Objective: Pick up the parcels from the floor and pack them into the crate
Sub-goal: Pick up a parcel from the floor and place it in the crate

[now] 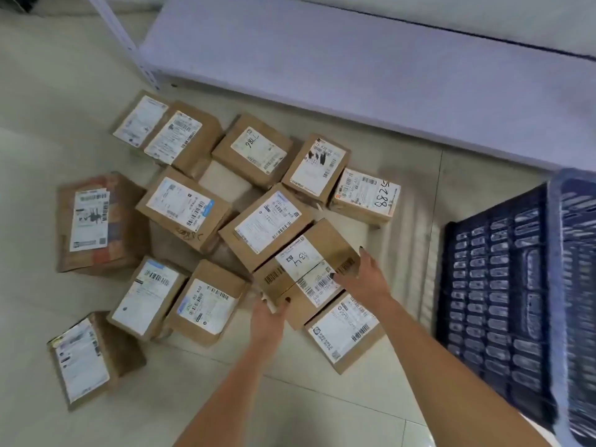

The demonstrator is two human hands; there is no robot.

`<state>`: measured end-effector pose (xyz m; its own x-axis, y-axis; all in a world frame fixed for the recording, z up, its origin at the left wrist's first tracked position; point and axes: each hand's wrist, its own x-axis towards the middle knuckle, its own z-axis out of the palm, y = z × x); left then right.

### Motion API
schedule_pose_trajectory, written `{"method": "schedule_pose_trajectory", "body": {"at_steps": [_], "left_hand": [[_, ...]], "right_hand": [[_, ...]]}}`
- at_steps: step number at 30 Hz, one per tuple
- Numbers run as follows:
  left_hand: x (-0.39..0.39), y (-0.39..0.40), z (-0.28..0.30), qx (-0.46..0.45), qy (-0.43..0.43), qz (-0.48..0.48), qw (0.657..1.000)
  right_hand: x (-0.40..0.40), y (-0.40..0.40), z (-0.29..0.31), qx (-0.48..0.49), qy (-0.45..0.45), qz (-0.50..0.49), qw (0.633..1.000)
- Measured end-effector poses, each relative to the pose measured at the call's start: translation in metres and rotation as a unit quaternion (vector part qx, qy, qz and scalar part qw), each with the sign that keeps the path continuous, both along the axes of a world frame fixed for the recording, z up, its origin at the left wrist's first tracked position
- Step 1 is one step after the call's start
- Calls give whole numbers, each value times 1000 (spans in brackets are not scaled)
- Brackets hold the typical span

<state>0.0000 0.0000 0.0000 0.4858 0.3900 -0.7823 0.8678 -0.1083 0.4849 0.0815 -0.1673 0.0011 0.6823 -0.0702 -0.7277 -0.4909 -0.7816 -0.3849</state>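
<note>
1. The person holds a brown cardboard parcel with a white label across its taped seam (306,272). It sits just left of the dark blue slotted plastic crate (503,295), with pale floor tile (406,221) between the two.
2. The left hand (269,317) grips the parcel's near-left corner, thumb curled onto the top. The right hand (364,279) presses its right end, fingers spread over the label and the far edge.
3. The parcel seems tilted and resting on its neighbours; whether it is fully off the floor cannot be told.
4. To do this step well, the person would likely keep both hands on opposite ends, lift straight up until the parcel is free of the boxes around it, then swing it toward the crate and over its rim.
5. A flat labelled brown parcel (345,333) lies partly under the held one on the crate side, and another labelled brown parcel (267,224) touches its far-left side; either could be dragged along.
6. Roughly a dozen more brown labelled parcels lie scattered further left of the crate, so the task looks near its start.
7. A white metal shelf (354,66) stands beyond the crate and parcels, out of the way.
</note>
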Motion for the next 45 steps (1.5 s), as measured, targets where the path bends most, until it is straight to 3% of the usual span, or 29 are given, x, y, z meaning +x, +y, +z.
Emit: {"method": "schedule_pose_trajectory", "body": {"at_steps": [4,7,13,20,24,27,31,34,36,41,45], "left_hand": [[8,-10,8,-55,-11,51,997],[8,-12,44,-38,-19,46,998],[22,-10,172,-21,-75,-25,997],[50,-36,363,-40,-135,-124,982],[73,-70,453,-47,-152,-226,961],[87,-114,507,-83,-153,-326,929],[95,-193,553,-57,-201,-396,894],[92,-257,572,-6,-235,-417,878],[88,-298,580,8,-225,-400,889],[82,-380,575,-29,-217,-368,904],[74,-434,561,-67,-219,-346,910]], "right_hand": [[-4,6,7,21,21,-51,998],[-17,3,39,23,21,-85,996],[-42,-8,169,83,38,-235,968],[-67,-38,354,139,29,-357,923],[-80,-88,428,192,38,-458,867],[-90,-142,473,265,83,-479,832],[-101,-213,514,380,111,-518,759],[-108,-265,529,398,108,-554,724],[-110,-301,528,369,92,-564,733],[-117,-382,515,232,46,-495,836],[-119,-417,505,233,30,-428,873]]}}
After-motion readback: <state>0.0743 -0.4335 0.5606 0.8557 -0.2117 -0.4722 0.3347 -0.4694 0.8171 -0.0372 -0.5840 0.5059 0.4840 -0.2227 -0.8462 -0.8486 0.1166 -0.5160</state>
